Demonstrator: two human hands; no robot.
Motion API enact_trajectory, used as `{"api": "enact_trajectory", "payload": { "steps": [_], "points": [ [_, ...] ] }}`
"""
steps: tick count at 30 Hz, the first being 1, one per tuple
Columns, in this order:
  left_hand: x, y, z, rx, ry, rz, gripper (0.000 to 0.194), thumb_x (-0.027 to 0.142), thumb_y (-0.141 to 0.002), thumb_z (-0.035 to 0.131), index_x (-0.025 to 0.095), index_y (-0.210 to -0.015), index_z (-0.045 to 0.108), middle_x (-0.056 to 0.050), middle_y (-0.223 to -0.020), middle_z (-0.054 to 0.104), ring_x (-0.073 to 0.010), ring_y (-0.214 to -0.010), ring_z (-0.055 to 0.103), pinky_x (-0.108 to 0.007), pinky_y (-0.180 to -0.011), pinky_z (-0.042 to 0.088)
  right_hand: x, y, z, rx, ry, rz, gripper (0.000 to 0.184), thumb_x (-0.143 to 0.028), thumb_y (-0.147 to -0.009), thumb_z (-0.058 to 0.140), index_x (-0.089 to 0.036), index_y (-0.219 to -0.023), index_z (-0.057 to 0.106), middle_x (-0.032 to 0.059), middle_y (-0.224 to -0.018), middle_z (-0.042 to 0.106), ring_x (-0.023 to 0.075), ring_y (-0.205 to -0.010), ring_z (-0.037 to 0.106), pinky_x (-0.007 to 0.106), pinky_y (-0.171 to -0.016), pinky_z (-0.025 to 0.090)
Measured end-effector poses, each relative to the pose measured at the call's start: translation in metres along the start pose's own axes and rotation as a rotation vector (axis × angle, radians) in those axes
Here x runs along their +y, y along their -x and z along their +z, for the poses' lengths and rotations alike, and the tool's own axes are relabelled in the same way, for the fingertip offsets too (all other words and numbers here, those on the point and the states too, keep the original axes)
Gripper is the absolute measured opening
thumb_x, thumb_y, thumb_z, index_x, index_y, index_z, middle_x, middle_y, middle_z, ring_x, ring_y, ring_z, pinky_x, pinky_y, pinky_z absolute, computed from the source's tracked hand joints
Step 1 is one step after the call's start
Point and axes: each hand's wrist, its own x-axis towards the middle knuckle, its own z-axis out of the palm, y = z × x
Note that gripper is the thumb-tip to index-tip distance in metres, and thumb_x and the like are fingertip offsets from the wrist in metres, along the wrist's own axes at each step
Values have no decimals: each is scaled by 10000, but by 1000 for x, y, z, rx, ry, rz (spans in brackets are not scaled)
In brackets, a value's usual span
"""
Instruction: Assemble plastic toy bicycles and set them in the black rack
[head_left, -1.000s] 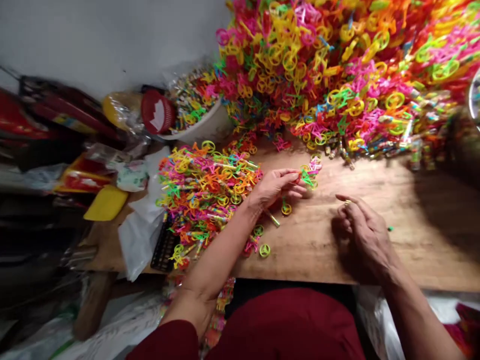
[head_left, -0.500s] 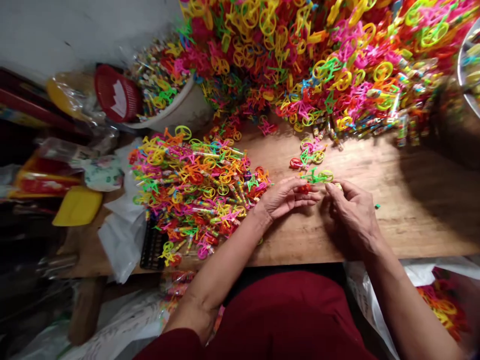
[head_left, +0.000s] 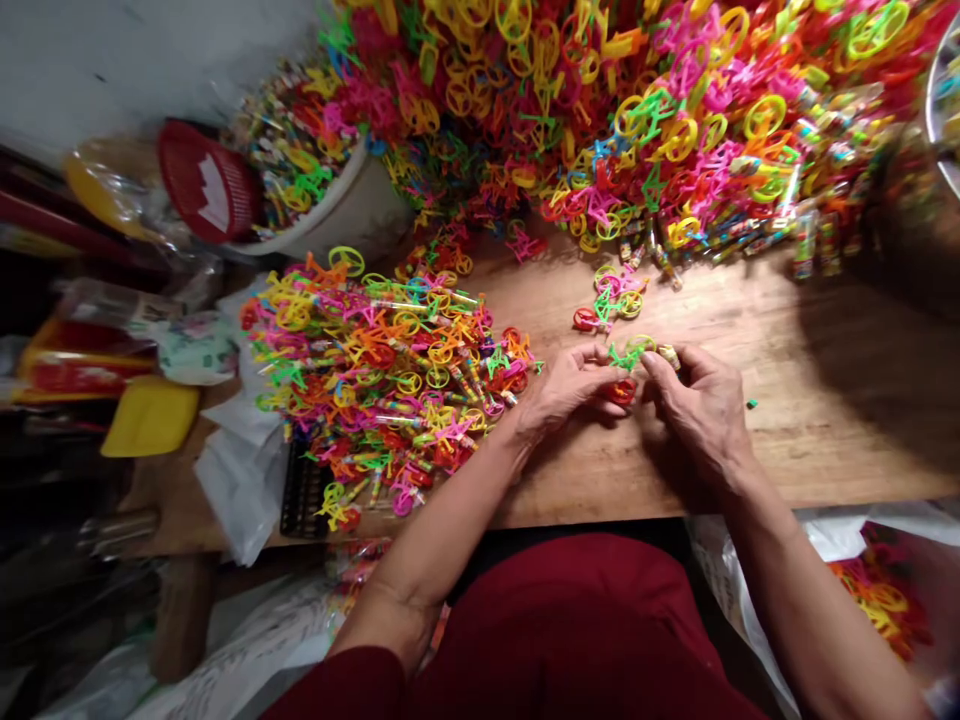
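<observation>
My left hand (head_left: 571,388) has its thumb and fingers closed on a small green plastic toy bicycle (head_left: 624,355) with a yellow-green wheel. A round red part (head_left: 621,391) shows just under it, by my left fingertips. My right hand (head_left: 697,405) is closed close by, with a small printed tube (head_left: 669,356) between thumb and fingers, its end against or near the wheel; whether they touch I cannot tell. Just beyond the hands lie a few pink, green and red toy bicycle pieces (head_left: 609,300) on the wooden table (head_left: 817,420).
Left of my hands spreads a heap of toy bicycles with tubes (head_left: 390,380). A much larger pile of coloured parts (head_left: 570,110) rises at the back. A white tub (head_left: 330,215) holds tubes and a red basket (head_left: 206,185). A green bit (head_left: 752,404) lies at right.
My left fingers have curled in around the toy bicycle, and the red part shows more clearly now. The bicycle has tilted slightly. The camera view has shifted a little.
</observation>
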Motion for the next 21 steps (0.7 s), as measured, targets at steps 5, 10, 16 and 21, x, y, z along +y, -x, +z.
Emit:
{"api": "enact_trajectory", "payload": {
  "steps": [5, 10, 16, 21],
  "points": [
    [2, 8, -7, 64, 126, -38, 170, 193, -906, 731, 109, -827, 605, -54, -794, 730, -156, -659, 726, -289, -604, 624, 11, 20, -9, -76, 101, -208, 341, -411, -1018, 524, -218, -1197, 741, 58, -919, 712, 170, -791, 650, 304, -726, 525],
    [2, 16, -1, 5, 248, -84, 88, 85, -945, 629, 81, -888, 696, -48, -780, 736, -115, -657, 706, -210, -589, 580, 15, 35, -6, -41, -51, -218, 201, -363, -958, 675, -248, -1109, 741, 48, -1056, 762, 179, -935, 720, 290, -806, 573],
    [-2, 16, 1, -68, 274, -80, 59, 126, -895, 711, 72, -875, 721, -85, -831, 764, -122, -687, 703, -238, -663, 584, 5, 34, -3, -49, -72, -222, 165, -358, -939, 701, -248, -1050, 754, 37, -1008, 763, 173, -908, 719, 296, -813, 588],
    [-7, 17, -1, -146, 266, -63, 153, 205, -833, 789, 78, -881, 718, -80, -816, 755, -124, -669, 690, -247, -664, 572, 5, 36, -3, -68, -111, -204, 183, -377, -930, 694, -237, -1033, 750, 53, -1004, 766, 191, -935, 725, 318, -839, 601]
  ]
}}
